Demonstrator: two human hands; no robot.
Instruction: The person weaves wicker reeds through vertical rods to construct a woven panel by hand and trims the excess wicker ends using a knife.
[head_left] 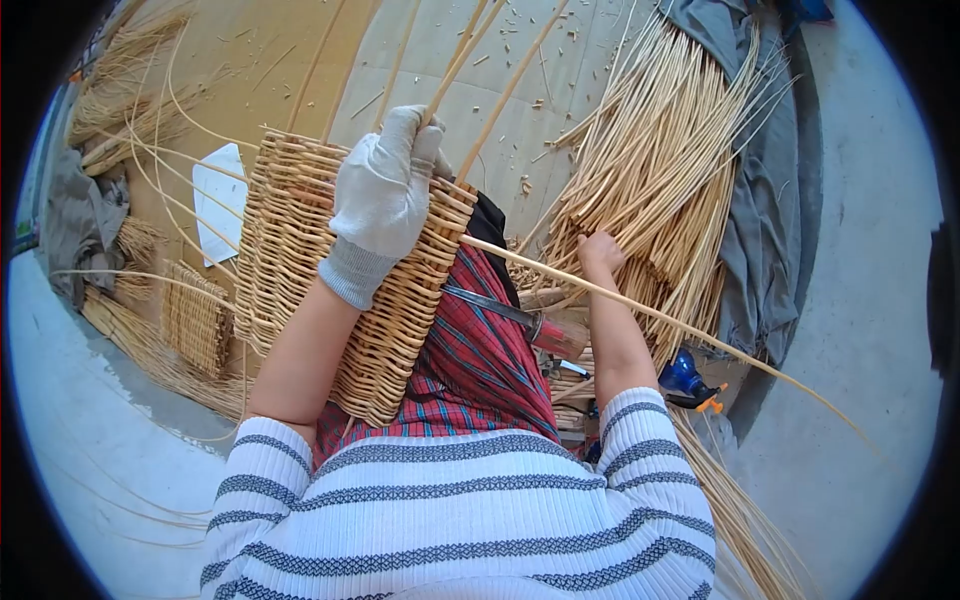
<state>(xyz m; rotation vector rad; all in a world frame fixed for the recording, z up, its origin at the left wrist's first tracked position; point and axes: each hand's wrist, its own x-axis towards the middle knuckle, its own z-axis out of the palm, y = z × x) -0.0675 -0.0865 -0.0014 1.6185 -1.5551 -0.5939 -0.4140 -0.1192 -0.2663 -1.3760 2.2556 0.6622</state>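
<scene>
A partly woven wicker panel (300, 210) lies slanted across my lap, with long upright canes rising from its far edge. My left hand (385, 185), in a pale grey glove, is at the panel's upper right part with its fingers closed round an upright cane (455, 65). My bare right hand (601, 254) reaches to the near end of a big bundle of canes (660, 150); its fingers are curled, and what they hold is too small to make out. One long cane (640, 305) runs from the panel's right edge over my right forearm.
A pointed metal tool (490, 305) with a red handle lies on the red checked cloth (480, 370). A blue spray bottle (682, 375) stands beside my right forearm. White paper (218, 205), a small woven piece (195, 318) and grey cloth (770, 220) are around.
</scene>
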